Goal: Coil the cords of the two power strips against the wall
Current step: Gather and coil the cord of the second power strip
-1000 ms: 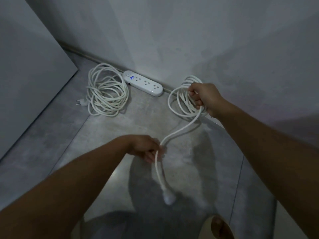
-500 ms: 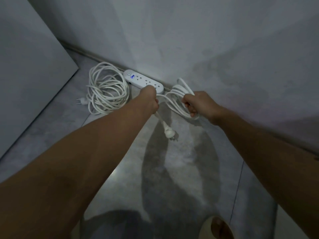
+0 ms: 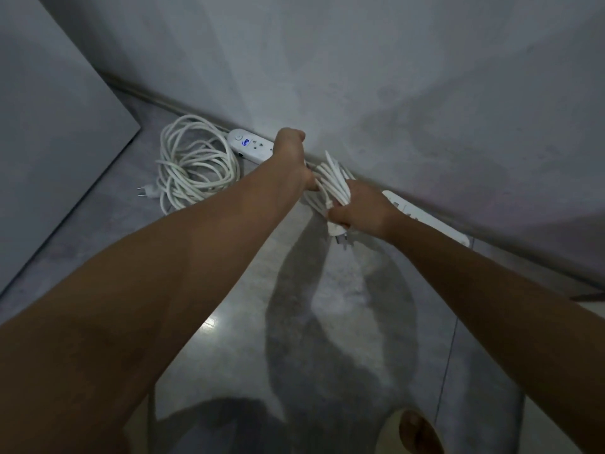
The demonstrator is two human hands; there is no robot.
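Observation:
A white power strip (image 3: 250, 145) with a blue lit display lies against the wall, its cord coiled (image 3: 193, 162) on the floor to its left with the plug (image 3: 145, 191) beside the coil. A second white power strip (image 3: 425, 217) lies along the wall to the right. Its white cord (image 3: 334, 181) is bunched in loops between my hands. My right hand (image 3: 363, 211) grips the bundle, and the plug (image 3: 340, 232) hangs just below it. My left hand (image 3: 291, 152) is closed on the bundle's left side, in front of the first strip.
A grey wall (image 3: 360, 77) runs diagonally behind the strips. A large grey panel (image 3: 49, 126) stands at the left. The floor (image 3: 229, 306) is polished grey with my arms' shadows on it. My foot (image 3: 419, 430) shows at the bottom right.
My left hand rose from low on the loose cord end to the bundle by the wall. The trailing cord and plug were gathered up into the loops held by my right hand.

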